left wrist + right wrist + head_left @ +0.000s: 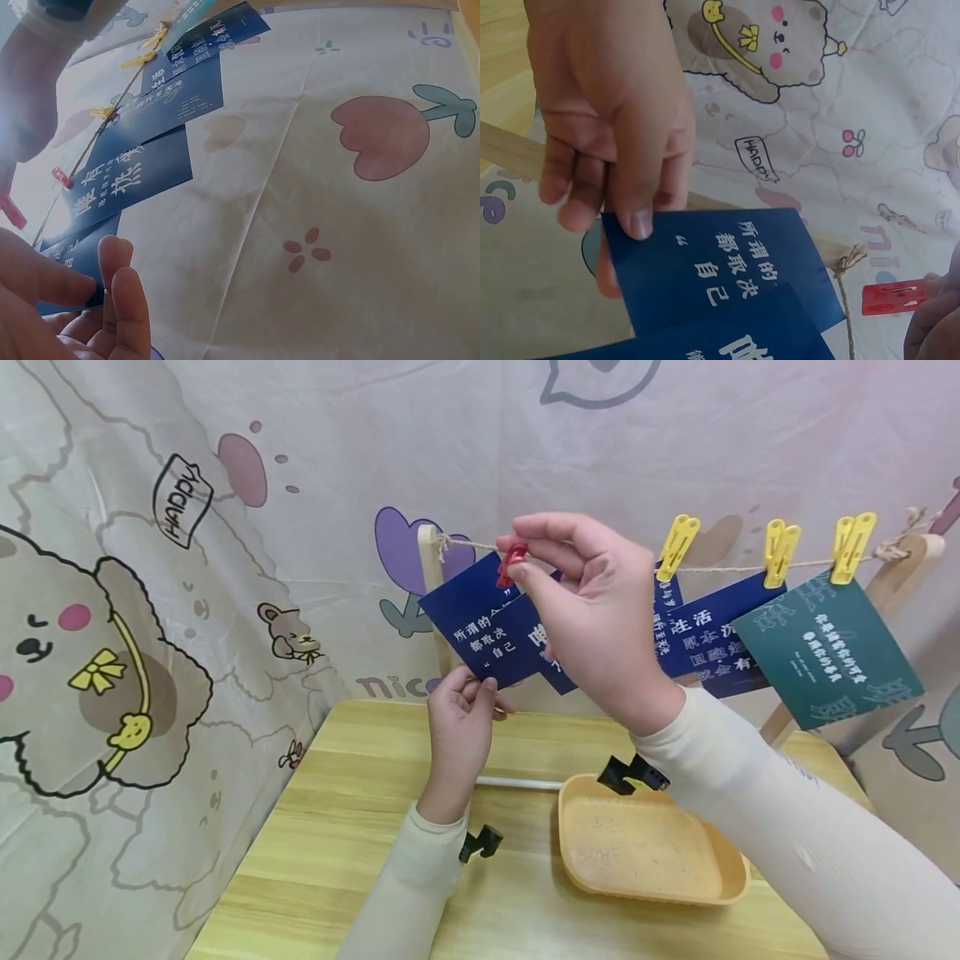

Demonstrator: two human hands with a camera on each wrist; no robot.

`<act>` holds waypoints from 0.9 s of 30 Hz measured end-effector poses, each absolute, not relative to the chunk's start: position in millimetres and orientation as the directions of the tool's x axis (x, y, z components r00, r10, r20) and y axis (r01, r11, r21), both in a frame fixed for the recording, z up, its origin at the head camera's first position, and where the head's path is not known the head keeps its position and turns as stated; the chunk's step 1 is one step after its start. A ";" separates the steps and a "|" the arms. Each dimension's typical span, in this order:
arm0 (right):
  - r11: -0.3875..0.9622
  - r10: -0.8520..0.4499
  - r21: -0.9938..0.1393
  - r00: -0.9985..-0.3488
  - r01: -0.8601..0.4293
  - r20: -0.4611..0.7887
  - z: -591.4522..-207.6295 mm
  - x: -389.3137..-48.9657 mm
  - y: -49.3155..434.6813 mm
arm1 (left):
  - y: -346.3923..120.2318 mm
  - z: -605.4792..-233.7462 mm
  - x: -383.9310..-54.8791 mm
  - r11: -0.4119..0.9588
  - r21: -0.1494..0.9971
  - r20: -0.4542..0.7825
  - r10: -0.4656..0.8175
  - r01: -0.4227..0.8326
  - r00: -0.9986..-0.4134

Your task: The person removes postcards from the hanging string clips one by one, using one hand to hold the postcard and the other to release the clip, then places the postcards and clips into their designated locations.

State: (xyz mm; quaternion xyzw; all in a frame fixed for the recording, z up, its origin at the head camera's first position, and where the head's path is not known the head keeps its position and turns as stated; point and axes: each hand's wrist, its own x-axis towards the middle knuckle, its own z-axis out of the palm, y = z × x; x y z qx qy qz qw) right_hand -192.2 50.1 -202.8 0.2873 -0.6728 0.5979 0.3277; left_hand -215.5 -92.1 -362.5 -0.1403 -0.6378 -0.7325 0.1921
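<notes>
Card (468, 631), blue and leftmost, is held tilted by the left end of the string (847, 315); pegging it there seems the step in hand, and the next move likely calls for setting the red peg (513, 566) over card and string together; the left hand (461, 727) pinches its lower corner; the right hand (600, 618), fingertips nearly together, pinches the peg.

The left hand (460, 727) pinches a tilted blue card (482, 647), the right hand (603, 618) a red clothespin (512, 566) near it.
</notes>
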 end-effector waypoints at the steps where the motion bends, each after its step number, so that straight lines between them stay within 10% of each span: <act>1: 0.120 0.008 -0.612 -0.616 -0.782 0.788 -205.1 -190.3 51.1 | -92.1 -362.4 -215.6 -0.110 0.881 0.450 -0.102 0.460 -0.887; 27: 0.016 0.104 -0.670 -0.666 -0.742 0.739 -260.0 -151.5 81.5 | -89.7 -365.7 -217.0 -0.087 0.891 0.435 -0.111 0.445 -0.893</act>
